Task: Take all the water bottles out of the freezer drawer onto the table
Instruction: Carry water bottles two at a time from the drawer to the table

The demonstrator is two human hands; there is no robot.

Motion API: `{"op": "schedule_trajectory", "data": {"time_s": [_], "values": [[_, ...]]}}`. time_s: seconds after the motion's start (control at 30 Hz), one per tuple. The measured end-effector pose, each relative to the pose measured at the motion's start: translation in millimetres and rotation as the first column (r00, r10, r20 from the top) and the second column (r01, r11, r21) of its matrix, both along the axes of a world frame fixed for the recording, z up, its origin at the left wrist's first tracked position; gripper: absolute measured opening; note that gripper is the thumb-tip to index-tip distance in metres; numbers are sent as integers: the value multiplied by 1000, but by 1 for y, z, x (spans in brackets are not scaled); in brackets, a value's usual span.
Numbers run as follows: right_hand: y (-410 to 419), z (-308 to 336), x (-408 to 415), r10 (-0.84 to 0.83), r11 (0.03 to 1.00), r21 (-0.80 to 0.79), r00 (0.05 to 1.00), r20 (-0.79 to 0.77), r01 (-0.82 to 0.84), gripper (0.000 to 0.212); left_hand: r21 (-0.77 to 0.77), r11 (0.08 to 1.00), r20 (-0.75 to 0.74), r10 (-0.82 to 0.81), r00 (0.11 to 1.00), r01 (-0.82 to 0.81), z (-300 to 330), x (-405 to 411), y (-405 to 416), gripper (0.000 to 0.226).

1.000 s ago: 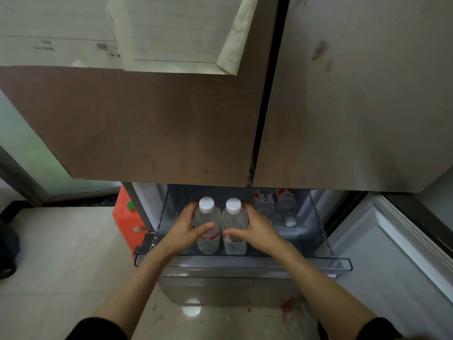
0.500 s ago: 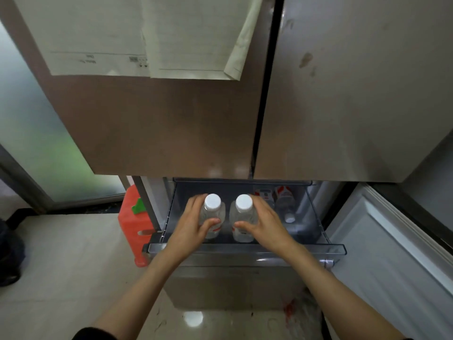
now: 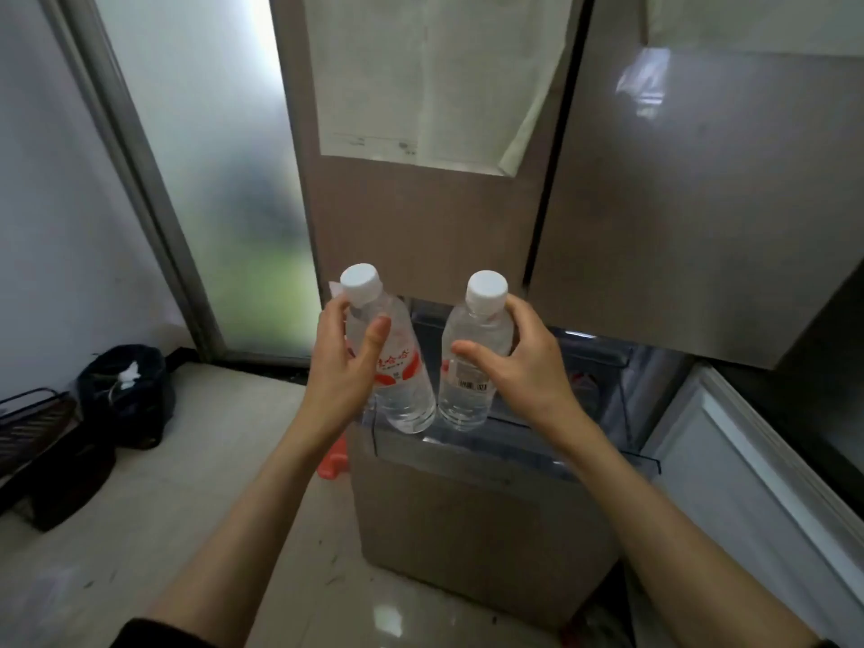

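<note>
Both bottles have come up out of the freezer drawer (image 3: 509, 441) since a second ago. My left hand (image 3: 343, 367) grips the left water bottle (image 3: 397, 367), my right hand (image 3: 519, 367) the right water bottle (image 3: 472, 362), upright above the drawer's front edge. I should keep them level and turn toward the bench, unseen here. Forearms reach forward, thumbs facing me.
</note>
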State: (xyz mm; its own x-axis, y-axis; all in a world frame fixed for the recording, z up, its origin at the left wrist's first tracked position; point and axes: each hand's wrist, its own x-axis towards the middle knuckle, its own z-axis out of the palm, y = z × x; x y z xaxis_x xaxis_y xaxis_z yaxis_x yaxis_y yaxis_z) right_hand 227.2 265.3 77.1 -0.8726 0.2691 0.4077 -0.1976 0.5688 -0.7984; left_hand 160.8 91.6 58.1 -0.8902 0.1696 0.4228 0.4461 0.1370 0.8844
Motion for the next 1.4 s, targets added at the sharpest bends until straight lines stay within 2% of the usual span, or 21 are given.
{"op": "schedule_trajectory", "data": {"time_s": [0.17, 0.3, 0.43, 0.63, 0.73, 0.9, 1.07, 1.27, 1.4], "values": [[-74, -7, 9, 203, 979, 12, 976, 75, -204, 56, -62, 975, 26, 214, 977, -212, -3, 43, -86, 41], [-157, -12, 6, 372, 925, 42, 922, 111, -378, 62, -108, 915, 55, 395, 917, -388, -11, 73, -172, 44], [-259, -16, 4, 516, 846, 80, 846, 131, -528, 60, -129, 846, 48, 526, 849, -517, -17, 102, -268, 27], [-437, -28, 7, 671, 725, 91, 730, 130, -683, 56, -218, 721, 52, 681, 730, -657, -28, 148, -430, 34], [-524, -40, 12, 740, 655, 70, 658, 142, -752, 59, -255, 643, 54, 755, 654, -722, -34, 167, -508, 45], [-640, -51, 13, 830, 523, 53, 522, 196, -851, 58, -276, 544, 80, 835, 545, -792, -40, 192, -613, 57], [-738, -64, -3, 879, 389, 75, 394, 271, -918, 62, -271, 427, 134, 904, 406, -863, -52, 196, -695, 51], [-851, -84, -41, 914, 254, 87, 269, 304, -963, 66, -330, 335, 146, 942, 303, -882, -68, 174, -787, 53], [-918, -97, -74, 917, 178, 51, 185, 353, -983, 63, -338, 305, 246, 942, 229, -890, -78, 151, -848, 58]]}}
